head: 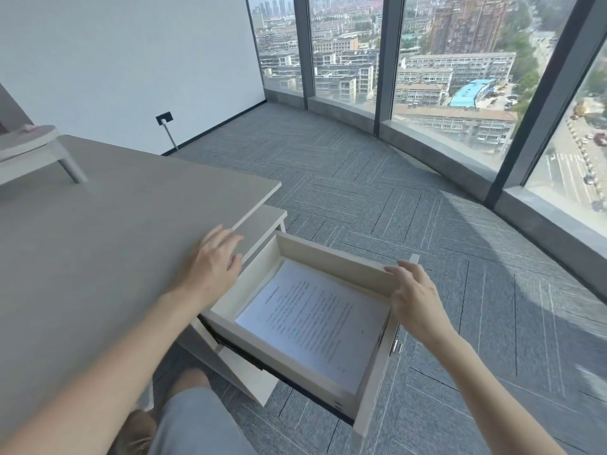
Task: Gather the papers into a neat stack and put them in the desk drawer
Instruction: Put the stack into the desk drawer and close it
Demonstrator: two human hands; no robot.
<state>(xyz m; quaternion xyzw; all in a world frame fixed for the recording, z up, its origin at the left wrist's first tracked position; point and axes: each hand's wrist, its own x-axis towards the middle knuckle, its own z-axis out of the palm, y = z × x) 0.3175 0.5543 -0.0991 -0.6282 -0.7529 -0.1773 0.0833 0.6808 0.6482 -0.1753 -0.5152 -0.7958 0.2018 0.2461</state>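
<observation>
Stretching across the left of the view, the grey desk point(98, 244) is the biggest thing here, its top bare near the person, with a pale stand point(39, 149) at its far left. Beyond it lies grey carpet point(377, 192), running up to tall windows point(443, 60) over a city. Under the desk's right corner the drawer point(331, 257) stands pulled well out, its pale walls open to the camera. The papers point(315, 323) lie flat on its floor as one squared stack, printed side up, filling most of the bottom. The left hand point(213, 261) rests palm down on the desk's edge, fingers spread and holding nothing. The right hand point(414, 290) sits on the drawer's front panel near its corner, fingers curled loosely over the top edge.
</observation>
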